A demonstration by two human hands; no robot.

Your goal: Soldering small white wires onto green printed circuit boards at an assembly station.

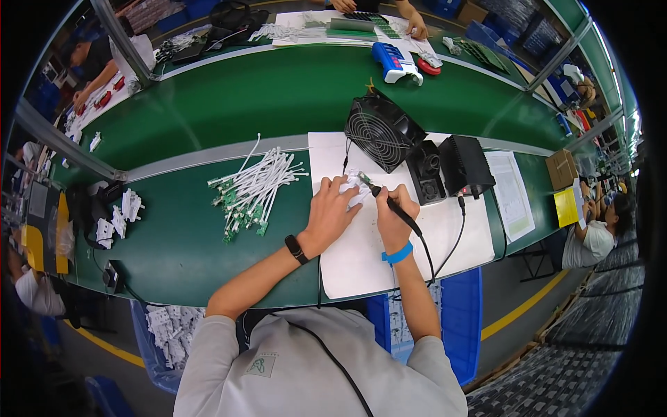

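Observation:
My left hand [331, 214] is closed on a small white plastic part [355, 186], its fingers pressing it to the white mat [354, 267]. A bit of green circuit board shows at the part's far edge. In my right hand [399, 214] is a soldering iron [376, 190], gripped like a pen. Its dark tip points at the board beside my left fingertips; whether they touch is too small to tell. From the iron a black cord [419, 233] loops down the mat. To the left lies a pile of white cables [267, 181] with little green boards at their ends.
A black fan [383, 132] stands beyond my hands, beside the iron's holder [426, 174] and a black power unit [467, 167]. Right of these lies a paper sheet [511, 194]. White plastic pieces [119, 219] sit far left. Across the green conveyor, another person's hands work.

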